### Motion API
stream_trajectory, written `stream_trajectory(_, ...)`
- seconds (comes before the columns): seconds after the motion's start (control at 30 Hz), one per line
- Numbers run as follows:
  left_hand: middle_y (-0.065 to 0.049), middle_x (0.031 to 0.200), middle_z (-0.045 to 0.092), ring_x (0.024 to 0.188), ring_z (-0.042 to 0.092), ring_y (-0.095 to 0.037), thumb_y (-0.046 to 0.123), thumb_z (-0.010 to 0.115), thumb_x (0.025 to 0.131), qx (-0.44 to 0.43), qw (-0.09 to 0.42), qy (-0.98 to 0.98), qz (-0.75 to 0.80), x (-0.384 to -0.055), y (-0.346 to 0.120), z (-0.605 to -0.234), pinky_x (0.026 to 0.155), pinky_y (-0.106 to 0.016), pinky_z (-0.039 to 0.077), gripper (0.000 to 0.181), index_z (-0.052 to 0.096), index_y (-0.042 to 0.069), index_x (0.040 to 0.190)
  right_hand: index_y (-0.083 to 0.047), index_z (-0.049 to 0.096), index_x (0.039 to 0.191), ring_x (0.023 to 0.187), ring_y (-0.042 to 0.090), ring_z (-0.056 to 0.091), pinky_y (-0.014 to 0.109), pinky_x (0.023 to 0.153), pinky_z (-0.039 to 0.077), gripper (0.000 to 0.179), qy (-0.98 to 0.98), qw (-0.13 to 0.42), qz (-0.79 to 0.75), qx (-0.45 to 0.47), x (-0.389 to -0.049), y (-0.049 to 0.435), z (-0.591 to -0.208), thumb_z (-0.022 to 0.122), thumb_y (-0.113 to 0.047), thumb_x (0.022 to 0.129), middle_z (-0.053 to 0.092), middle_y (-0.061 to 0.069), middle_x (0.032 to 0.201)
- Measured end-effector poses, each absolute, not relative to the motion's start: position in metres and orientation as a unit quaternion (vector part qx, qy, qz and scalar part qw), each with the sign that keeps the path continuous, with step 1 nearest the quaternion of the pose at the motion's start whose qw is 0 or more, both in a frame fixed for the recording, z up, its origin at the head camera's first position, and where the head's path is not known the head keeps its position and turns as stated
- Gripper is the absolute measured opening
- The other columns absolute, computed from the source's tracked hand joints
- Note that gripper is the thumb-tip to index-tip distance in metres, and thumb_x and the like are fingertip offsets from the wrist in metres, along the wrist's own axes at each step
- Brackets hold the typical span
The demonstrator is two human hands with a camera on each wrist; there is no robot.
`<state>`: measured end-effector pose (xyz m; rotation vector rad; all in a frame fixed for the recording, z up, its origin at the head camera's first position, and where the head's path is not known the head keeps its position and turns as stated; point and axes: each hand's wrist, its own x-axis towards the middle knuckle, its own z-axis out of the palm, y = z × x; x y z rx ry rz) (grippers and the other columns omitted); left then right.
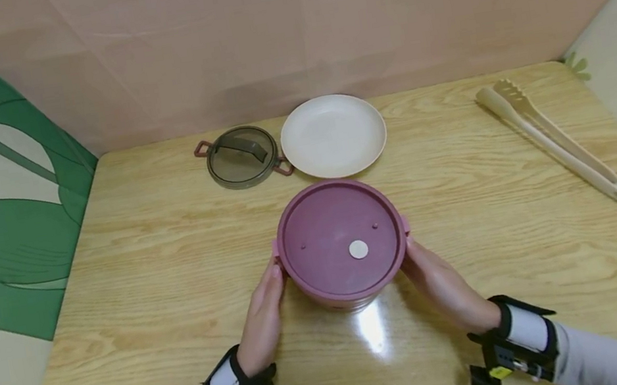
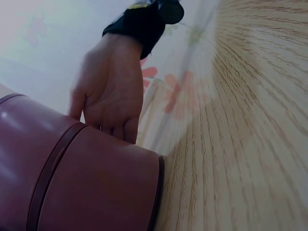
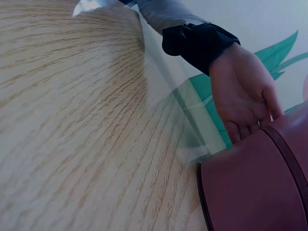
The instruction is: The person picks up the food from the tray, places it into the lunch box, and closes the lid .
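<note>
A round plum-coloured pot [image 1: 342, 240] with a rimmed flat top and small pink side handles appears to stand upright on the table. A white disc [image 1: 358, 249] lies on its top. My left hand [image 1: 264, 315] holds the pot at the left handle. My right hand [image 1: 442, 282] holds it at the right handle. The left wrist view shows the right hand [image 2: 113, 91] with its thumb apart and fingertips hidden behind the pot wall. Opposite, the right wrist view shows the left hand [image 3: 243, 91] much the same way. A dark band circles the pot.
Behind the pot lie a white plate [image 1: 334, 137] and, to its left, a small round piece with a dark see-through lid [image 1: 241, 162], black bar handle and reddish side loops. Beige tongs [image 1: 552, 142] rest at the right. A pink cloth [image 1: 307, 26] hangs behind the wooden table [image 1: 150, 296].
</note>
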<state>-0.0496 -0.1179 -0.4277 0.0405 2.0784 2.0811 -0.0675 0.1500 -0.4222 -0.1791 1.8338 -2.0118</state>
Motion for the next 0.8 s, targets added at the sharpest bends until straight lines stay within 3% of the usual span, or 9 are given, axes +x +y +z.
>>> stream_trajectory(0.2,-0.011,0.163,0.016,0.151,0.015,-0.023,0.031,0.023,0.109,0.014,0.096,0.708,0.7,-0.0488,-0.1197,-0.4281,0.123,-0.043,0.014,0.056,0.015,0.0,0.155,0.0,0.007,0.156,0.15,0.031,0.003,0.004,0.106,0.027,0.068,0.651,0.205,-0.727,-0.076,-0.0676,0.1482,-0.4233,0.019,-0.046,0.107,0.005,0.012,0.165)
stream_trajectory(0.8,-0.008,0.164,0.015,0.152,0.013,-0.021,0.038,0.023,0.109,-0.002,0.094,0.708,0.7,-0.0464,-0.1235,-0.4272,0.124,-0.045,0.012,0.059,0.015,0.004,0.156,-0.003,0.006,0.157,0.151,0.031,0.006,0.004,0.106,0.028,0.066,0.652,0.224,-0.72,-0.075,-0.0664,0.1444,-0.4224,0.019,-0.045,0.108,0.006,0.011,0.165)
